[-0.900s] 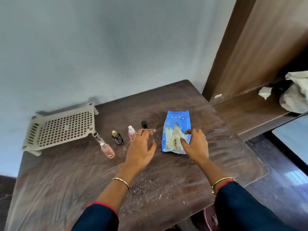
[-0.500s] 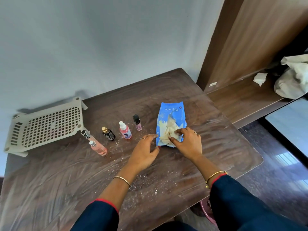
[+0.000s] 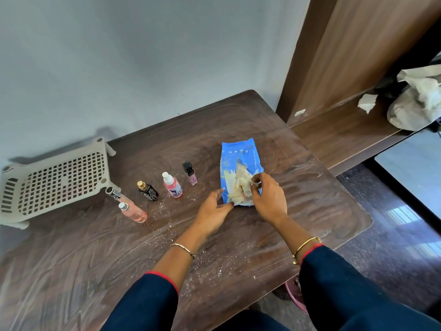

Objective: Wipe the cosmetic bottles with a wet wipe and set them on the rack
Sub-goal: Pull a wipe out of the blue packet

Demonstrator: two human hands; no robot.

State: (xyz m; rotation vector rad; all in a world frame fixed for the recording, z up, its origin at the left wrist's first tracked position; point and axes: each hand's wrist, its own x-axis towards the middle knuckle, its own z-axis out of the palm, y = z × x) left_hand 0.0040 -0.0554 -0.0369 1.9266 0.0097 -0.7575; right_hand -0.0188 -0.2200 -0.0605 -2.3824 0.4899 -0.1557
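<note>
rack (image 3: 55, 180) left, bottles (image 3: 172, 185) middle, wipe pack (image 3: 239, 158) right

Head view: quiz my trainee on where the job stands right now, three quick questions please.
1. True or false: no bottle stands on the rack.
2. What does the right hand pinch? A) wipe B) bottle C) rack
3. How many bottles are on the table?
Key: 1 true; 2 A; 3 five.
</note>
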